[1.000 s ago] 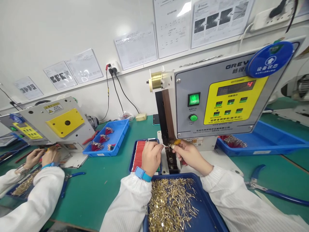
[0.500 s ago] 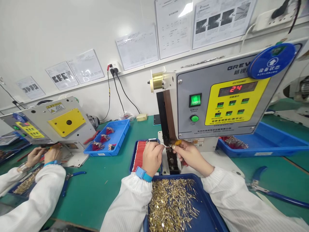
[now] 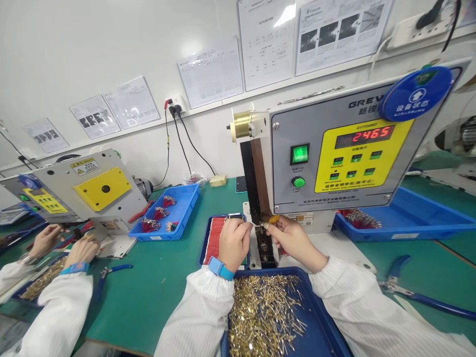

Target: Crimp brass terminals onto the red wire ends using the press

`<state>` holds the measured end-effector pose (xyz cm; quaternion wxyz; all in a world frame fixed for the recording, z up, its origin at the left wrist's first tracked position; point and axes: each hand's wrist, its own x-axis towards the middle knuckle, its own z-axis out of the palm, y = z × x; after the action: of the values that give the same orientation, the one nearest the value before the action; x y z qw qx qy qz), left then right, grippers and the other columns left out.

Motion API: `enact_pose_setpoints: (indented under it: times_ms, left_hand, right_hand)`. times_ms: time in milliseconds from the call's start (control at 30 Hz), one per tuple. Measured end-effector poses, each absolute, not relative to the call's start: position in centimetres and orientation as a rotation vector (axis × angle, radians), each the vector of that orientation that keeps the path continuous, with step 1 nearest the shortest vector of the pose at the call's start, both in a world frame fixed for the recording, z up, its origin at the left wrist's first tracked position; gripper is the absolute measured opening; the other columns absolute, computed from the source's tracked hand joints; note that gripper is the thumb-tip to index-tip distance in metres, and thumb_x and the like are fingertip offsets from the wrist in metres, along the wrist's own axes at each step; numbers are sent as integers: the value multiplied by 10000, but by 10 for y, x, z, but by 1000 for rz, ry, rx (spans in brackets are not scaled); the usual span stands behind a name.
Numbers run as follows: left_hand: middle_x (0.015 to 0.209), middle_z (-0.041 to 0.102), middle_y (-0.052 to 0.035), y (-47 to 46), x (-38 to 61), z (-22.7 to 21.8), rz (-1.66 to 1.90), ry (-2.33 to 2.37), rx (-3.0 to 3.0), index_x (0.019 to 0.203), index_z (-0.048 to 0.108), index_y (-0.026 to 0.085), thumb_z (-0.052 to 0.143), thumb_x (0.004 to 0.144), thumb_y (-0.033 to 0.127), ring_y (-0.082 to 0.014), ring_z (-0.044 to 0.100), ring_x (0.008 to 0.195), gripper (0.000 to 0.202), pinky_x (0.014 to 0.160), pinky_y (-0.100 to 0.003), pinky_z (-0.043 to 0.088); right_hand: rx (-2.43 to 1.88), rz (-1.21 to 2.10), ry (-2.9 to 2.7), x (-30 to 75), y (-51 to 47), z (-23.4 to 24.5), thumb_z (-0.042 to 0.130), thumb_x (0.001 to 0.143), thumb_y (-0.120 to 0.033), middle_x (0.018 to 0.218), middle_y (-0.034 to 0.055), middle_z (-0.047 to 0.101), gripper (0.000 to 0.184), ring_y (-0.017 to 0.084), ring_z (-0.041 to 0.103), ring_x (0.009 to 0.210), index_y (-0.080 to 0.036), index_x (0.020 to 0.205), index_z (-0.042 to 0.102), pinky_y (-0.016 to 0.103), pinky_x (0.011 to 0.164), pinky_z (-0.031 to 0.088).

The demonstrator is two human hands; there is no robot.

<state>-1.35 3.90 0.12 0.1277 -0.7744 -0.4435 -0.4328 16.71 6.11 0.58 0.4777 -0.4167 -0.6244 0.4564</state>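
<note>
Digits on the machine's red display (image 3: 364, 134) now read 2465, where the earlier frame showed only 24. From here I see my left hand (image 3: 234, 243) pinching a thin metal-tipped wire (image 3: 256, 224), and my right hand (image 3: 295, 240) holding a small yellow piece (image 3: 273, 219). Both hands are close together at the press upright (image 3: 259, 188), though I cannot tell if they touch, above a blue tray (image 3: 267, 270) of brass terminals (image 3: 264, 317).
</note>
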Motion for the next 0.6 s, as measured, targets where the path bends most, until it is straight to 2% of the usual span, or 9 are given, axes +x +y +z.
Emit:
enact_pose_setpoints:
  times_ms: [600]
  left_hand:
    - [868, 617, -63, 39, -14, 1, -1237, -1278, -2257, 953, 662, 175, 492, 954, 192, -180, 551, 854, 171, 756, -313, 461]
  right_hand:
    - [-1023, 1092, -1542, 168, 61, 5, 572, 806, -493, 631, -5, 585, 295, 116, 483, 435, -212, 746, 505, 256, 411, 411]
